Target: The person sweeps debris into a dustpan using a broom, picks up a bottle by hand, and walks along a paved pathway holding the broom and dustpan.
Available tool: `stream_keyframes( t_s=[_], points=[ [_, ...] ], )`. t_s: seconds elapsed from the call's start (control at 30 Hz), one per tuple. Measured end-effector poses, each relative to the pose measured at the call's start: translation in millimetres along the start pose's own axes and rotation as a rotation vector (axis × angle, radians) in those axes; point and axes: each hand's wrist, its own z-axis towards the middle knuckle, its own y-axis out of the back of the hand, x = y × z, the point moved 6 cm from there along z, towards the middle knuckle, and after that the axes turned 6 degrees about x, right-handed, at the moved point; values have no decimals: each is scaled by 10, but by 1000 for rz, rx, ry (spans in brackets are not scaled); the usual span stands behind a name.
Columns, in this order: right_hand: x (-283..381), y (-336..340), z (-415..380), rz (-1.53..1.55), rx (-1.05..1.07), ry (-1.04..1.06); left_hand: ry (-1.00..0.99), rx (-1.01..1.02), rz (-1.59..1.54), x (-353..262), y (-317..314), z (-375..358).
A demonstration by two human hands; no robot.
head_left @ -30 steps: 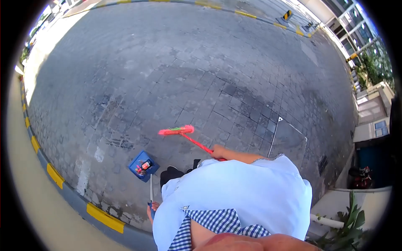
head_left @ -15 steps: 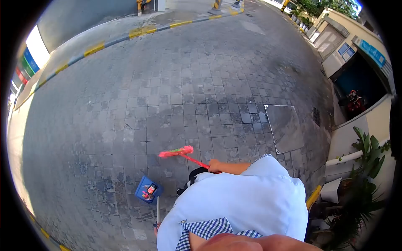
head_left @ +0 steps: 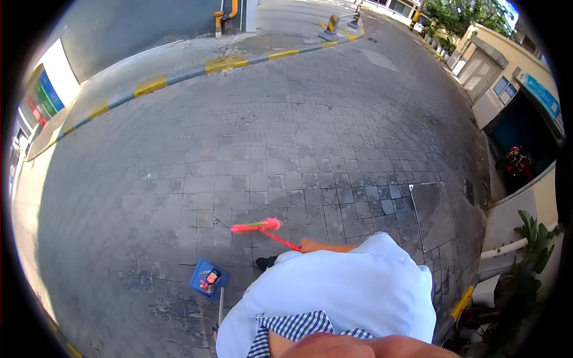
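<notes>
My right hand [head_left: 307, 245] is closed round the red handle of a broom [head_left: 255, 227], whose pink-red bristled head with a strip of green hangs over the paving ahead of me. At the lower left, a blue dustpan [head_left: 202, 271] holds a few red, pink and dark bits of litter. Its pale grey handle [head_left: 221, 304] runs back towards my body. Only a sliver of my left hand [head_left: 215, 335] shows at the handle's top, the rest hidden by my white shirt. A dark shoe [head_left: 266, 262] pokes out between the broom and the dustpan.
Grey paving stones [head_left: 179, 173] spread all round. A yellow-and-grey kerb [head_left: 150, 85] crosses the far side. To the right lie a metal cover plate [head_left: 431, 215], potted plants [head_left: 531, 244] and an open doorway with a red motorbike [head_left: 517, 164]. A striped post [head_left: 332, 27] stands at the back.
The view has shifted forward over the paving, with the cover plate and kerb now lower and farther right. The shoe shows more clearly. Broom and dustpan stay in my hands.
</notes>
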Motion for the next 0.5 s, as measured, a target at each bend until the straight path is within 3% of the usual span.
stream_keyframes(
  t_s=[0.13,0.23,0.3,0.5],
  points=[
    [1061,631,895,-148,64,103,-63,62,-65,-531,-888,325],
    [1859,1036,1367,-49,169,78,-99,108,-114,-995,-1521,588],
    [2371,1306,1821,-29,102,81,-115,143,-130,-1393,-1945,834],
    [3852,1761,3252,-107,156,71,-122,192,-175,-2712,-3521,1522]
  ],
)
